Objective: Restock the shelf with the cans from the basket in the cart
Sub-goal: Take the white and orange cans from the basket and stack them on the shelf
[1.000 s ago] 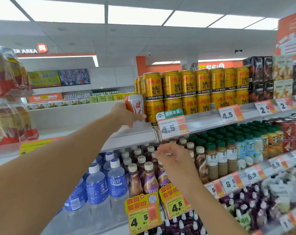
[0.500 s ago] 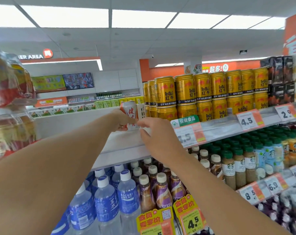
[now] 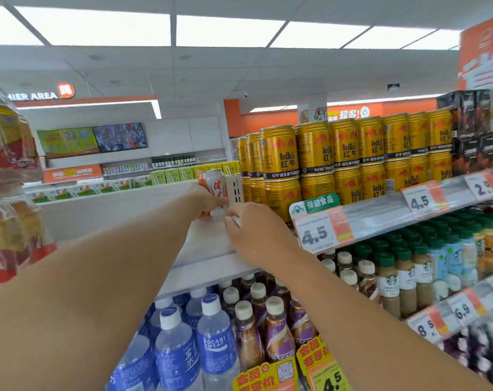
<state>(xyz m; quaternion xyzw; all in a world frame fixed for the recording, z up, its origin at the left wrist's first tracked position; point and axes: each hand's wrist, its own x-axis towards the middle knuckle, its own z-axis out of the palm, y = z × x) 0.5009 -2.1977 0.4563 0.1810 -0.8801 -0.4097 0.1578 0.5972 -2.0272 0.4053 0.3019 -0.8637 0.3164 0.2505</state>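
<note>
A white can with orange-red lettering (image 3: 213, 184) stands upright on the bare white shelf (image 3: 208, 244), just left of a white plastic divider (image 3: 234, 187). My left hand (image 3: 205, 202) grips the can's lower half from the left. My right hand (image 3: 253, 231) is right beside it, thumb and forefinger pinching the foot of the divider next to the can's base. Both forearms reach up from below. The cart and the basket are out of view.
Gold Red Bull cans (image 3: 338, 153) are stacked two high right of the divider, above 4.5 price tags (image 3: 321, 232). Water and coffee bottles (image 3: 217, 342) fill the shelf below. Bottled drinks (image 3: 5, 153) crowd the left edge.
The can has gone from held in the air to standing on the shelf by the divider. My right hand rose from the lower shelf to the divider's foot. The view has moved closer.
</note>
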